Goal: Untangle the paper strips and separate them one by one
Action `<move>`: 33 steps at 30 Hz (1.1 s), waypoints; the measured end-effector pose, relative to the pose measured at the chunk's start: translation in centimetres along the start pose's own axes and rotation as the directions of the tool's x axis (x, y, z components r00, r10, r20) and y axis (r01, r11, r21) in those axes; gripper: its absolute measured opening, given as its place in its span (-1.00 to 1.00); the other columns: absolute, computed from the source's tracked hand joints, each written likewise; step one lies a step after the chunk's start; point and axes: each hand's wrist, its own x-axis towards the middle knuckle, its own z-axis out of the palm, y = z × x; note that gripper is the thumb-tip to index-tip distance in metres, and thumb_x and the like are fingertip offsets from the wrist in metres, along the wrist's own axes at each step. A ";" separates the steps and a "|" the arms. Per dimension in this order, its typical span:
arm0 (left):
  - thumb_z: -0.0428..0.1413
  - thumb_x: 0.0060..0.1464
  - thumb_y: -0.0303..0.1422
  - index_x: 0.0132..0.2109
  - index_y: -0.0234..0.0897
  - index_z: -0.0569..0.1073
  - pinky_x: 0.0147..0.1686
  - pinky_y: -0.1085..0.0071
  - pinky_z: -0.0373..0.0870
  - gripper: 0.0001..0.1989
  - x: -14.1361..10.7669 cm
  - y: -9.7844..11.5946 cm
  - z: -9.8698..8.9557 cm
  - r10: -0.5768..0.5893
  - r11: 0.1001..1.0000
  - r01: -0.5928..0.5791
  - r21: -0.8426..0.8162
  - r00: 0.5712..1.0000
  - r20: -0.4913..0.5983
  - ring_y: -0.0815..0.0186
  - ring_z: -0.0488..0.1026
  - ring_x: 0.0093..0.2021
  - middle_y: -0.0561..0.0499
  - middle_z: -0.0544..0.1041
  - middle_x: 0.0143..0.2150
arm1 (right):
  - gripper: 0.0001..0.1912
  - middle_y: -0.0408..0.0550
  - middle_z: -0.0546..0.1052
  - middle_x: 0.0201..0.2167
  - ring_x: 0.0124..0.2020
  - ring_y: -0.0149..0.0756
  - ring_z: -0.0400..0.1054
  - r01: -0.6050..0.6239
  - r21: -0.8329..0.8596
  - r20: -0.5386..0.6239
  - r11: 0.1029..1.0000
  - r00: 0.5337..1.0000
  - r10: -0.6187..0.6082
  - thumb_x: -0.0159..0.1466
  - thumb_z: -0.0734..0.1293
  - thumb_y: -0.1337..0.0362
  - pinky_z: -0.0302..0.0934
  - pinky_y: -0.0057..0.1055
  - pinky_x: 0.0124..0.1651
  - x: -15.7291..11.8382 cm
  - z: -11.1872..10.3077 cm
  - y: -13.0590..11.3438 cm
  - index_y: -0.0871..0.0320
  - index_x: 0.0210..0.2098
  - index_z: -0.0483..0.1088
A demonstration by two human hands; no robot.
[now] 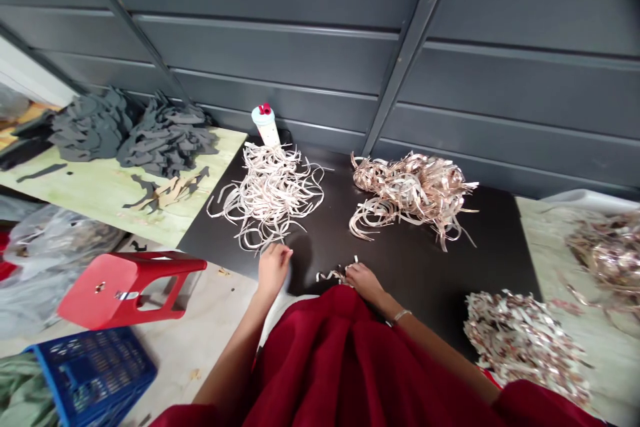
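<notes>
My left hand [273,271] is at the near edge of a loose pile of long, pale, narrow strips [275,193] on the black tabletop [320,240]. Its fingers are curled together, and whatever may be between them is too small to make out. Close to the table's front edge, my right hand [366,281] has its fingers closed on a short curled strip [330,275], pale with a coppery side. A strip end pokes up above those fingers. Farther back on the right lies a heap of shiny rose-gold strips [415,187].
A pale cup with red on its lid [267,124] stands behind the strips. Short curled pieces [523,340] are heaped at right. Dark grey cut pieces [170,133] cover a side table at left. A red stool [107,290] and blue crate [100,373] are on the floor.
</notes>
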 end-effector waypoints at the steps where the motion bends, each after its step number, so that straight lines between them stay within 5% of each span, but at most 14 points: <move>1: 0.02 0.13 -0.39 -0.34 -0.26 0.45 -0.24 0.35 0.31 -0.86 0.4 -1.0 0.1 -0.016 1.000 0.016 0.024 1.000 -0.007 0.26 0.40 -0.34 -0.03 0.45 -0.36 | -0.85 0.04 0.52 -0.30 -0.20 -0.25 0.37 0.016 -0.018 0.010 1.000 1.000 -0.016 0.23 0.25 0.39 0.21 -0.38 -0.10 -0.9 0.4 0.3 0.16 -0.35 0.47; 6: -0.01 0.12 -0.39 -0.31 -0.28 0.47 0.01 0.05 0.13 -0.84 3.5 -4.5 1.1 -0.088 0.989 0.093 0.114 0.995 -0.044 0.10 0.35 -0.16 -0.13 0.42 -0.26 | -0.67 0.02 0.45 -0.02 0.00 -0.19 0.29 0.092 -0.051 0.033 0.994 0.995 -0.091 0.27 0.22 0.41 0.19 -0.25 0.04 -4.5 0.3 1.5 0.03 0.00 0.38; 9: -0.02 0.07 -0.45 -0.36 -0.30 0.46 -0.05 0.15 0.22 -0.84 5.7 -5.9 2.3 -0.084 0.991 0.082 0.104 0.996 0.012 0.12 0.35 -0.17 -0.13 0.39 -0.25 | -0.71 -0.09 0.48 -0.05 -0.03 -0.27 0.31 0.096 -0.037 0.017 0.995 0.995 -0.096 0.29 0.21 0.37 0.20 -0.34 0.05 -4.7 -0.8 2.1 -0.03 -0.06 0.41; 12: 0.01 0.00 -0.51 -0.42 -0.30 0.44 -0.13 0.27 0.30 -0.86 7.3 -6.8 3.2 -0.061 0.996 0.055 0.073 0.995 0.083 0.18 0.37 -0.24 -0.11 0.38 -0.31 | -0.75 -0.07 0.51 -0.19 -0.12 -0.28 0.34 -0.026 -0.038 -0.073 0.999 0.997 0.024 0.33 0.15 0.33 0.21 -0.35 0.02 -3.2 -2.2 3.1 0.05 -0.20 0.47; 15: 0.02 -0.03 -0.52 -0.37 -0.31 0.44 -0.09 0.25 0.30 -0.89 7.8 -7.0 3.5 -0.053 0.997 0.048 0.053 0.994 0.094 0.14 0.37 -0.20 -0.13 0.37 -0.27 | -0.71 0.02 0.47 -0.18 -0.12 -0.23 0.35 -0.219 -0.026 -0.190 0.975 0.959 0.210 0.34 0.11 0.35 0.21 -0.30 -0.01 -0.6 -3.6 4.3 0.14 -0.11 0.42; 20: 0.02 0.02 -0.46 -0.25 -0.28 0.44 0.00 0.22 0.29 -0.86 6.7 -6.1 3.0 -0.047 0.999 0.047 0.004 0.997 0.067 0.11 0.38 -0.10 -0.14 0.38 -0.17 | -0.63 0.01 0.40 -0.11 -0.19 -0.27 0.37 -0.379 0.028 -0.208 0.925 0.903 0.376 0.23 0.24 0.40 0.22 -0.40 -0.14 3.2 -4.7 5.3 0.09 0.03 0.34; 24: 0.01 0.04 -0.44 -0.27 -0.26 0.44 -0.03 0.24 0.34 -0.87 4.6 -5.2 2.5 -0.063 0.996 0.066 -0.054 0.996 0.060 0.17 0.41 -0.13 -0.10 0.40 -0.19 | -0.73 0.05 0.41 -0.16 -0.22 -0.24 0.35 -0.437 0.113 -0.203 0.892 0.869 0.452 0.15 0.28 0.49 0.18 -0.39 -0.18 4.2 -4.6 5.3 0.16 -0.16 0.43; 29: 0.02 0.03 -0.43 -0.35 -0.25 0.45 -0.04 0.24 0.36 -0.89 1.8 -4.2 2.2 -0.075 0.986 0.084 -0.141 0.995 0.071 0.20 0.42 -0.15 -0.07 0.43 -0.24 | -0.85 -0.01 0.44 -0.31 -0.19 -0.25 0.32 -0.394 0.343 -0.232 0.853 0.844 0.483 0.14 0.26 0.48 0.14 -0.39 -0.12 3.7 -5.2 5.4 0.18 -0.50 0.41; 33: 0.01 0.05 -0.42 -0.35 -0.24 0.46 -0.08 0.25 0.39 -0.86 0.5 -2.6 2.7 -0.078 0.969 0.100 -0.225 0.992 0.104 0.22 0.43 -0.17 -0.06 0.44 -0.24 | -0.90 -0.06 0.47 -0.37 -0.23 -0.25 0.33 -0.288 0.600 -0.245 0.746 0.822 0.514 0.11 0.30 0.34 0.19 -0.36 -0.14 2.7 -6.0 5.0 0.16 -0.52 0.41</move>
